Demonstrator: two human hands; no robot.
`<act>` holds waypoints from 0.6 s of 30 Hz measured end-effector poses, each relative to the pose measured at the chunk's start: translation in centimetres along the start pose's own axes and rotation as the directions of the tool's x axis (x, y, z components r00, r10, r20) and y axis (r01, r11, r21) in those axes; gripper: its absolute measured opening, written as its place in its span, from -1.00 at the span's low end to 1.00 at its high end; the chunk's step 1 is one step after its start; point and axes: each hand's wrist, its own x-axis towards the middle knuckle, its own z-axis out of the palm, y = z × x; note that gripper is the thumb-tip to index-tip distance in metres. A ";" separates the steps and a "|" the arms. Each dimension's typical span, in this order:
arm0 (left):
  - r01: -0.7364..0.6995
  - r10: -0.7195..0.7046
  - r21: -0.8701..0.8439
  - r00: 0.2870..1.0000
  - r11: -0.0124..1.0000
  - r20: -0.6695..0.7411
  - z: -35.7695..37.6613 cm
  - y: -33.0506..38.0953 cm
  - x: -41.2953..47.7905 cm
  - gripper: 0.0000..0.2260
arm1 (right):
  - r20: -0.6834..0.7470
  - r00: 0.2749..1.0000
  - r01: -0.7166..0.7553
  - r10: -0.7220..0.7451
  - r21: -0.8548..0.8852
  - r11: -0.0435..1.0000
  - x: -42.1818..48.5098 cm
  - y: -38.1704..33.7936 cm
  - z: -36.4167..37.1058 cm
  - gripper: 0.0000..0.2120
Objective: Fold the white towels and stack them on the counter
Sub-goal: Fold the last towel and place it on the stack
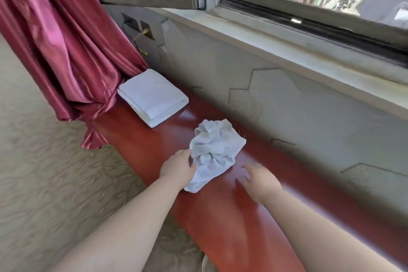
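Gripping the crumpled white towel [215, 150] by its left edge, the left hand [178, 166] has its fingers curled into the cloth on the red tabletop [220, 216]. Right hand [261, 181] hangs just right of it, fingers spread and loose, holding nothing. Folded towel [152, 97] sits far left, beside the curtain [66, 51].
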 end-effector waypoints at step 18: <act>-0.079 0.067 -0.137 0.994 0.987 -0.091 2.0 0.3 7.6 -0.92 | -0.242 0.969 -0.048 0.047 0.001 0.999 9.4 -5.3 1.6 -0.89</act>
